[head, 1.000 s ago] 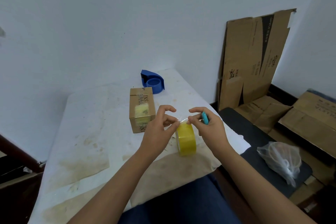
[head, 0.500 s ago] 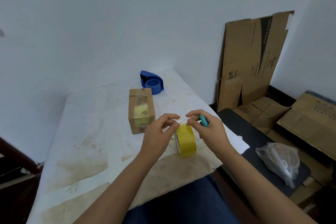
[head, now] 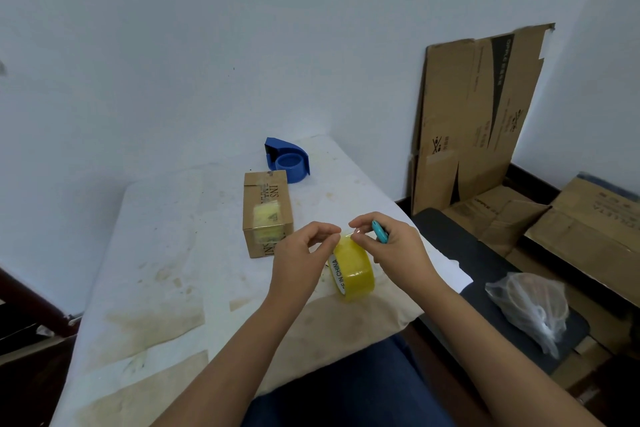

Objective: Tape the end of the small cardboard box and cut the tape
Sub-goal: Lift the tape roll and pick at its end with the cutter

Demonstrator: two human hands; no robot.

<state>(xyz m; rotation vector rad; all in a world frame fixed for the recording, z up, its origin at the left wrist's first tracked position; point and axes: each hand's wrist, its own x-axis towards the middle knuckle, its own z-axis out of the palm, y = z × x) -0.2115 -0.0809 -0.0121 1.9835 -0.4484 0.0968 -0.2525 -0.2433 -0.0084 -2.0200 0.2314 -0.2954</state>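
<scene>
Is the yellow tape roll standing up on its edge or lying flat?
Standing on its edge: the tape roll shows its printed core sideways, on the table.

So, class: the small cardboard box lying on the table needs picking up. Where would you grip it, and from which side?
Grip the small cardboard box across its two long side faces, coming from above. It lies flat, is narrow across, and its top is clear; the blue dispenser crowds the far end.

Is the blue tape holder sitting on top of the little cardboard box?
No, the blue tape dispenser stands on the table just behind the small cardboard box, not on it.
</scene>
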